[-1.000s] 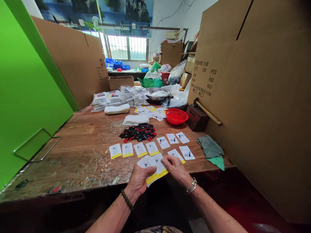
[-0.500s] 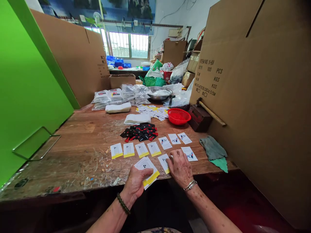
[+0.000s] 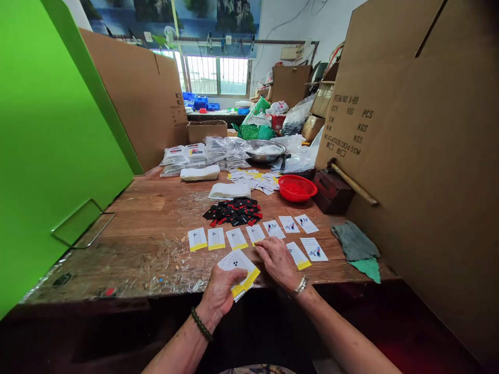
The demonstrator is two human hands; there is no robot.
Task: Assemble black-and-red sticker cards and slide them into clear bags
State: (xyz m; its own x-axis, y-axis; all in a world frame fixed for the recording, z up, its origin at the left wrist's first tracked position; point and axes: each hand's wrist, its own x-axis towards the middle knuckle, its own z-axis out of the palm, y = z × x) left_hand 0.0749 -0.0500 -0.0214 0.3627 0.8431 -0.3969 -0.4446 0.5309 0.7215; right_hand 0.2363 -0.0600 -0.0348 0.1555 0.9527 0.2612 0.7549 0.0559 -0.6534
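My left hand (image 3: 221,289) is closed around a small stack of white cards (image 3: 236,261) with yellow bottom strips, its thumb on top. Just right of it, my right hand (image 3: 278,264) hovers low over the table or rests on it, fingers loosely stretched to the left with no card visible in them. Its fingertips lie close to a yellow-edged card (image 3: 255,233). Beyond the right wrist lies another yellow-edged card (image 3: 298,253), beside a card with a blue-and-red picture (image 3: 314,249). More cards form a row across the table, with a pile of black-and-red pieces (image 3: 234,211) behind.
A red plastic basket (image 3: 298,189), a dark box (image 3: 333,192) with a hammer (image 3: 354,182), and a grey-green cloth (image 3: 354,244) stand at right. White paper stacks (image 3: 230,191), loose cards (image 3: 255,180) and bagged packs (image 3: 206,151) lie behind. Cardboard walls (image 3: 413,156) flank the table.
The yellow-edged card under my right hand has moved right, next to the picture card. My right hand has let go of it and swung left toward the row. My left hand keeps its stack.
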